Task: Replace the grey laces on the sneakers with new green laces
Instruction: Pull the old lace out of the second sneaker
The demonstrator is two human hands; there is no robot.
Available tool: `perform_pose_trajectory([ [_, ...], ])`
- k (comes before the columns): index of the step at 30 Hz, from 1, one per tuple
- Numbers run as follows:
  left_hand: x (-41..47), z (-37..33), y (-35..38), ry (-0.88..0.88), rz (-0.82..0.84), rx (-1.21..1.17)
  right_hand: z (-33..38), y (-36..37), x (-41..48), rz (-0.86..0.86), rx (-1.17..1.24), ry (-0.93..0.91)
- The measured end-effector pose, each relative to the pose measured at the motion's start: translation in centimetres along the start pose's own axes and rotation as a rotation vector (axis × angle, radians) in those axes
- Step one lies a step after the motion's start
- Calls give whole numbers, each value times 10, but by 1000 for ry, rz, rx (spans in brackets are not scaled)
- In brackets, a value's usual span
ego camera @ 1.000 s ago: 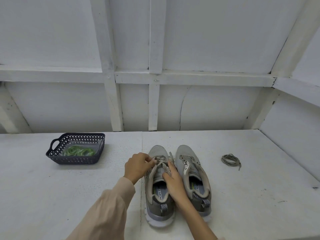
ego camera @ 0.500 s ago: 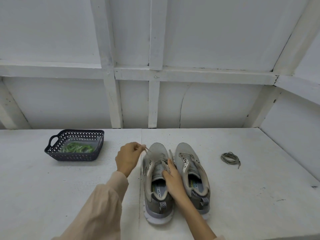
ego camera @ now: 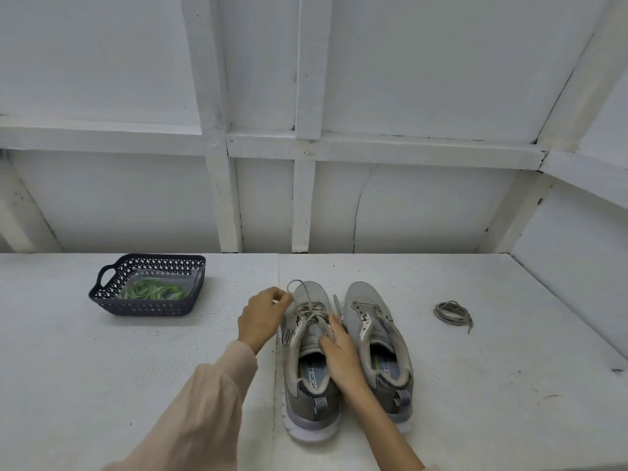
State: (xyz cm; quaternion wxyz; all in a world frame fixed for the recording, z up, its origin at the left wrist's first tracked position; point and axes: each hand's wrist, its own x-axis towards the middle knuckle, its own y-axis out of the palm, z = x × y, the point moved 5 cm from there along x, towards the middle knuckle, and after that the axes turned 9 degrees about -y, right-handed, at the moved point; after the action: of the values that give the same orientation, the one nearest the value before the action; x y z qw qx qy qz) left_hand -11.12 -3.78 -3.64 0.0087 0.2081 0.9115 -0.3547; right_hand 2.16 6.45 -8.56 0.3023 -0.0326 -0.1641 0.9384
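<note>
Two grey sneakers stand side by side on the white table, toes pointing away from me. The left sneaker [ego camera: 307, 379] still carries a grey lace [ego camera: 307, 309] in its lower eyelets. My left hand [ego camera: 261, 316] pinches a loop of that lace beside the toe. My right hand [ego camera: 339, 348] grips the left sneaker's tongue and inner edge. The right sneaker [ego camera: 377, 348] has no lace. A removed grey lace [ego camera: 452, 312] lies bundled on the table to the right. Green laces [ego camera: 153, 289] lie in a dark basket [ego camera: 149, 307] at the left.
A white panelled wall [ego camera: 306, 198] with beams rises behind the table, and a side wall closes in on the right. The table's seam runs just left of the sneakers.
My left hand has drawn the grey lace out to the left and now holds a loop arching over the toe. My right hand stays on the left sneaker. The view tilted slightly.
</note>
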Motion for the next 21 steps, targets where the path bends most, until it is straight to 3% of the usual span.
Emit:
perform_pose_trajectory([
  [3,-2,4,19,49,135,70,0,0,0,-4,11,-1],
  [8,0,2,-7,33,-179,-352,-1,0,0,7,14,7],
  [12,-8,3,18,42,104,-197,0,0,0,-2,-1,-9],
  [13,-8,6,22,53,109,-178,1,0,0,0,-5,-12],
  [15,-8,7,18,74,3,-220,2,0,0,5,-4,-10],
  [18,-9,6,2,38,-208,-466,1,-1,0,9,-3,-2],
  [21,-11,3,3,39,-159,-507,1,-1,0,1,4,6],
])
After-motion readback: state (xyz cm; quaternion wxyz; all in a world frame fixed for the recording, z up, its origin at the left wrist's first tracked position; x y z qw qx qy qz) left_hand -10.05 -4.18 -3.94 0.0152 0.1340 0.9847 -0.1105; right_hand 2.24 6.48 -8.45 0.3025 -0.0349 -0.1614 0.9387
